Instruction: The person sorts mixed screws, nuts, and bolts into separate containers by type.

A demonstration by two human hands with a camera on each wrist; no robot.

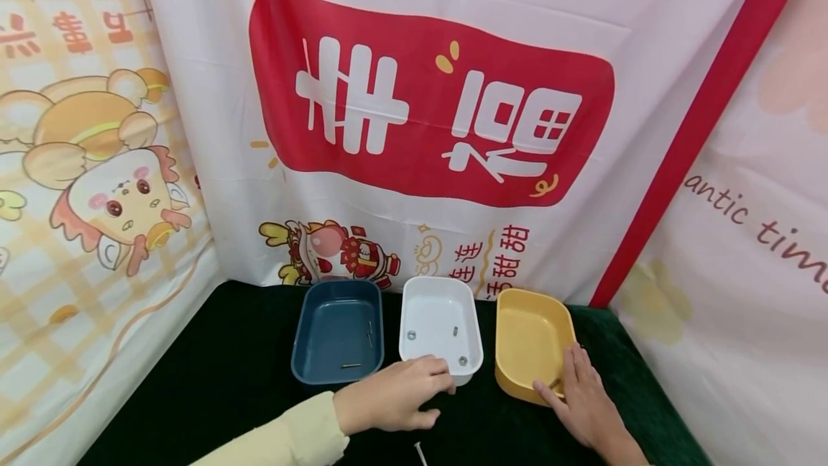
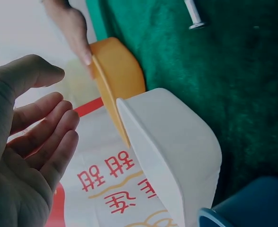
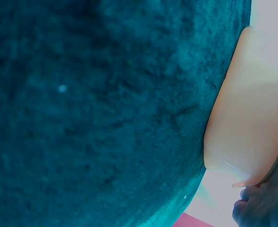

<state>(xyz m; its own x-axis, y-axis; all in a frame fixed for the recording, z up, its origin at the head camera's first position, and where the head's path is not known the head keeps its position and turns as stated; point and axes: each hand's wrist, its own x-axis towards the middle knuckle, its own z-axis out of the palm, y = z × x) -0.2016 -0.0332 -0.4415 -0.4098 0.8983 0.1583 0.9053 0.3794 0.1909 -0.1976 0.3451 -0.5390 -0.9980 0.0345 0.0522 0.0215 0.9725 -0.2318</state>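
Note:
My left hand (image 1: 397,393) hovers at the near edge of the white tray (image 1: 443,293), fingers loosely bent, with nothing between them in the left wrist view. A few small metal nuts (image 1: 462,361) lie inside that tray. At the near right corner of the yellow tray (image 1: 527,340), my right hand (image 1: 590,398) holds the rim, its thumb at the front and the fingers along the right side. The right wrist view shows the tray's outer wall and bent fingers at its rim. A silver bolt (image 1: 420,454) lies on the dark green cloth before the left hand.
On the left stands a blue tray (image 1: 330,300) with several thin screws (image 1: 351,365) in it. All three trays are in a row along the back of the green cloth (image 1: 194,380). Printed fabric curtains (image 1: 362,185) close off the back and both sides.

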